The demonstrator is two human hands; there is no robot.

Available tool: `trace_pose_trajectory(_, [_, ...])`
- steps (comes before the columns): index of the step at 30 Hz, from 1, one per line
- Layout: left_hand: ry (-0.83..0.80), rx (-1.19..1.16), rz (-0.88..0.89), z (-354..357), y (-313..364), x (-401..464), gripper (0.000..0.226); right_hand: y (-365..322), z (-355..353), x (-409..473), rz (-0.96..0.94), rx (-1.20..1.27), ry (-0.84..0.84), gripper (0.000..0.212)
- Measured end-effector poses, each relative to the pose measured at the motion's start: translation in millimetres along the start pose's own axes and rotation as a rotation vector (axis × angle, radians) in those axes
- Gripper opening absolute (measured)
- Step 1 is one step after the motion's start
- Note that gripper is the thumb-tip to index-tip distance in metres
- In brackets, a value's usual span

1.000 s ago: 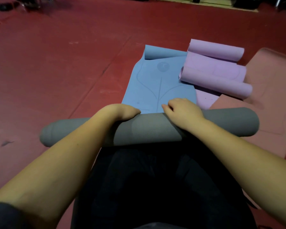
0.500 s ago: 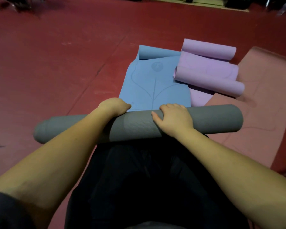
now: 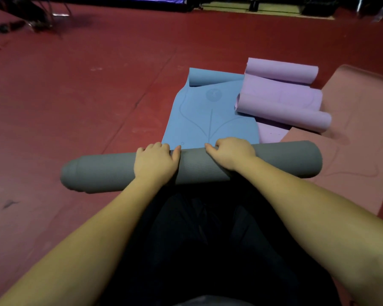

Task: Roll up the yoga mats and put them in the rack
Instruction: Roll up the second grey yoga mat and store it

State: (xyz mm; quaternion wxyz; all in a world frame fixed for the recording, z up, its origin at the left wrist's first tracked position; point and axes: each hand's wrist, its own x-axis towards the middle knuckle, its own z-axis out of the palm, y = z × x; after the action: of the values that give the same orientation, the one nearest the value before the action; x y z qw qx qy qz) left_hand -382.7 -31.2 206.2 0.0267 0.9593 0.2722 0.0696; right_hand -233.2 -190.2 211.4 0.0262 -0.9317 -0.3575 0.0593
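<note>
Red gym flooring spreads out around a person kneeling over a grey yoga mat, fully rolled and lying crosswise at their knees, its far side against the near edge of a flat blue mat with a half-curled purple mat and a pink mat beyond. Both the left hand and right hand have their grip curled over the top of the roll, clamped on it. If they ease off, I'd expect the springy roll to loosen, and its left end already looks telescoped; no rack is in sight.

Four yoga mats: one grey, one blue, one purple, one pink.
</note>
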Motion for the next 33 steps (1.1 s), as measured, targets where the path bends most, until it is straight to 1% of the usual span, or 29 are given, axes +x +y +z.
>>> trace_pose_trajectory(2, [-0.027,-0.002,0.013,-7,1,6,0.054,-2,-6,2,0.014,0.003,-0.037,0.064])
trace_pose_trajectory(5, [-0.033,-0.018,0.046,-14,3,9,0.054,1,-15,1,0.032,-0.004,-0.043,0.065])
trace_pose_trajectory(9, [-0.079,0.005,0.037,-28,6,7,0.056,5,-25,-2,0.030,-0.012,-0.075,0.070])
trace_pose_trajectory(11, [-0.123,-0.015,0.020,-35,6,3,0.054,5,-30,-3,0.035,-0.008,-0.134,0.073])
trace_pose_trajectory(14, [-0.231,-0.053,-0.021,-37,1,0,0.056,2,-36,-3,0.042,0.002,-0.299,0.079])
trace_pose_trajectory(16, [-0.308,-0.068,-0.039,-32,-2,-1,0.059,-1,-38,-3,0.009,0.005,-0.412,0.074])
trace_pose_trajectory(18, [-0.369,-0.079,-0.042,-28,-3,2,0.060,-4,-38,-3,-0.004,0.032,-0.463,0.069])
trace_pose_trajectory(21, [-0.449,-0.099,-0.059,-27,-5,14,0.062,-6,-37,1,0.030,0.095,-0.487,0.066])
trace_pose_trajectory(22, [-0.481,-0.110,-0.065,-27,-5,18,0.063,-5,-35,2,0.031,0.092,-0.470,0.065])
trace_pose_trajectory(23, [-0.509,-0.129,-0.078,-27,-6,22,0.063,-4,-33,4,0.017,0.075,-0.416,0.061])
trace_pose_trajectory(24, [-0.535,-0.152,-0.101,-28,-6,25,0.062,-4,-30,4,0.002,0.060,-0.313,0.054])
trace_pose_trajectory(26, [-0.587,-0.224,-0.175,-30,-4,33,0.059,-3,-25,0,-0.009,0.068,-0.048,0.041])
trace_pose_trajectory(27, [-0.620,-0.273,-0.226,-31,-3,37,0.057,-4,-24,-4,-0.005,0.083,0.054,0.038])
trace_pose_trajectory(28, [-0.661,-0.314,-0.262,-31,-3,42,0.054,-3,-22,-9,0.002,0.082,0.116,0.037])
trace_pose_trajectory(31, [-0.830,-0.523,-0.377,-32,-7,52,0.040,3,-10,-26,-0.019,0.034,0.180,0.039])
trace_pose_trajectory(33, [-0.936,-0.563,-0.411,-35,-6,58,0.036,8,1,-38,-0.038,0.005,0.184,0.055])
